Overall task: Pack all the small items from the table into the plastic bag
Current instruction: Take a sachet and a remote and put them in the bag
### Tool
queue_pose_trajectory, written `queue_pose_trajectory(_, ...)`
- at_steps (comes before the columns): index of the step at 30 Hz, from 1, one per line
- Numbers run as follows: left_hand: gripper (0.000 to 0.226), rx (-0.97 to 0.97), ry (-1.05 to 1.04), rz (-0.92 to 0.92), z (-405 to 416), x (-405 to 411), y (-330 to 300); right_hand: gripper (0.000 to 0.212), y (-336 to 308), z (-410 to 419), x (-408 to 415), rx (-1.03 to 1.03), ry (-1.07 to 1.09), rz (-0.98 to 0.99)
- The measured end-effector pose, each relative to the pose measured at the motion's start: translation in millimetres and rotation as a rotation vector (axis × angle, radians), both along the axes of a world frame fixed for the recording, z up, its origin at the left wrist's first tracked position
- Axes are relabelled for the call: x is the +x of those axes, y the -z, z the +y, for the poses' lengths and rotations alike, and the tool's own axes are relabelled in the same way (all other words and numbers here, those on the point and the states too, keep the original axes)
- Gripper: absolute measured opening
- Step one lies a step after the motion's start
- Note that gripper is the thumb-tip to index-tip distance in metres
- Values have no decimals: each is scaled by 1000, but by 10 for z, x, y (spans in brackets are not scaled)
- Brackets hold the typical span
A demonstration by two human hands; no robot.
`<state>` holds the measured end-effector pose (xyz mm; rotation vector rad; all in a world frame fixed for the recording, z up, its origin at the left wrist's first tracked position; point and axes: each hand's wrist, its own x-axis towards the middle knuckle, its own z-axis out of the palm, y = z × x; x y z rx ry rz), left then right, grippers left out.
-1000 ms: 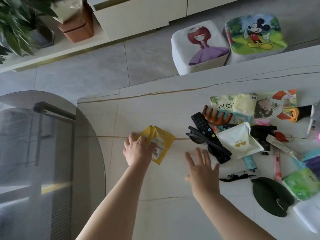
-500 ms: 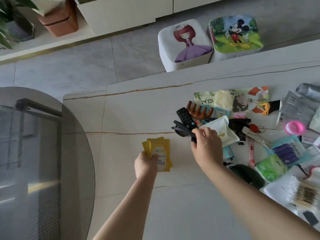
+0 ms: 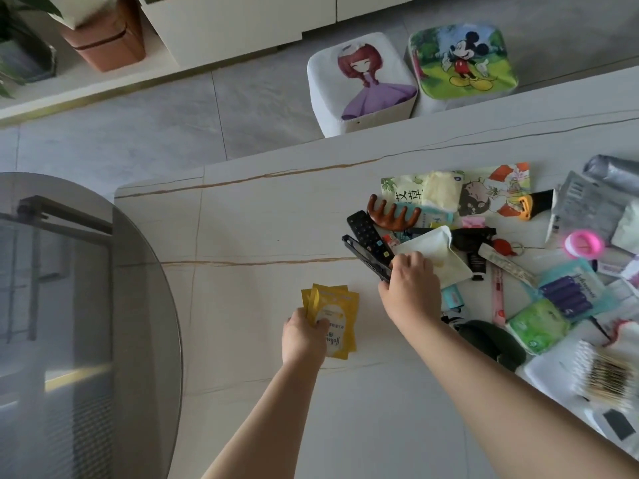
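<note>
My left hand (image 3: 303,337) grips several yellow sachets (image 3: 337,314) fanned out just above the white table (image 3: 249,229). To their right, my right hand (image 3: 409,288) curls its fingers round black sunglasses (image 3: 363,255) at the left edge of a heap of small items. Beside that hand lie a black remote (image 3: 368,233), a brown claw comb (image 3: 392,214) and a white pouch (image 3: 437,248). Further right are a green wipes pack (image 3: 537,321), a purple pack (image 3: 570,295) and a pink round lid (image 3: 584,243). I cannot pick out a plastic bag.
A round glass table (image 3: 86,305) overlaps the white table's left end. Two printed stools (image 3: 359,81) stand on the floor beyond the far edge. A dark green case (image 3: 491,344) and a box of cotton swabs (image 3: 605,371) sit near my right forearm.
My left hand picked the yellow sachets off the table and drew them toward me. My right hand reached from the bare table to the heap and closed on the sunglasses.
</note>
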<state>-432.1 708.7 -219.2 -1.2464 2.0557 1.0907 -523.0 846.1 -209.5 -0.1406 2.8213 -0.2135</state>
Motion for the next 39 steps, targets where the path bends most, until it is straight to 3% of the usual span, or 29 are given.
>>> queue_pose_trajectory(6, 23, 4, -21, 9, -8, 17, 38, 29, 107, -144, -11, 190, 38, 30)
queue_pose_trajectory(10, 24, 7, -20, 12, -18, 27, 49, 49, 120, -111, -34, 114, 47, -36)
queue_pose_trajectory(13, 25, 28, -38, 14, -29, 22, 34, 50, 58, -86, -17, 96, 57, -166)
queue_pose_trajectory(15, 23, 56, -73, 16, -40, 16, -9, 48, 11, -59, 29, -10, 153, -308)
queue_pose_trajectory(19, 12, 133, -231, 77, -10, 17, -177, 31, -164, 108, 99, -457, 414, -540)
queue_pose_trajectory(23, 11, 219, -335, 162, 116, 6, -473, 30, -508, 355, 218, -734, 505, -625)
queue_pose_trajectory(32, 18, 314, -263, 217, 665, -23, -1392, 25, -1586, 1081, 572, -998, 710, -546)
queue_pose_trajectory(39, 20, 398, -90, 246, 1437, -87, -1927, 18, -2199, 1919, 1017, -1140, 923, -348)
